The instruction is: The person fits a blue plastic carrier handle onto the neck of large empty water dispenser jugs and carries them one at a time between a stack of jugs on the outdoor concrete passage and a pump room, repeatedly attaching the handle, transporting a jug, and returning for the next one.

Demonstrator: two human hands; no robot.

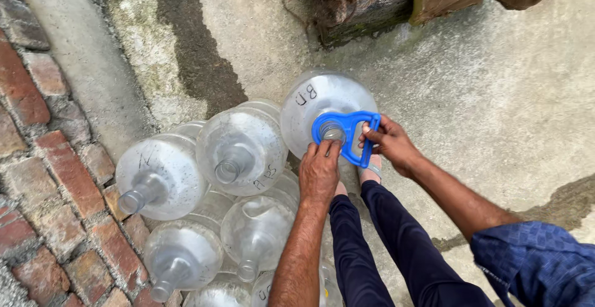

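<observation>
Stood over a cluster of empty clear water jugs [242, 149] on a concrete floor [496, 96], beside brick paving [37, 177]. Worked on the farthest upright jug [310, 99], just ahead of the feet and touching its neighbour. Had a blue carry handle [347, 136] lying across its top, the ring around the neck. Gripped the handle's straight bar with the right hand [390, 143], fingers wrapped closed round it. Laid the left hand [319, 171] half-open on the near edge of the ring, fingertips bent down on the plastic, nothing clasped. Looked like the fitting step: ring on the neck, seating not clear from above. Next move, by judgement, called for even downward pressure on both sides of the ring, kept level, with the jug held from tipping against the others.
</observation>
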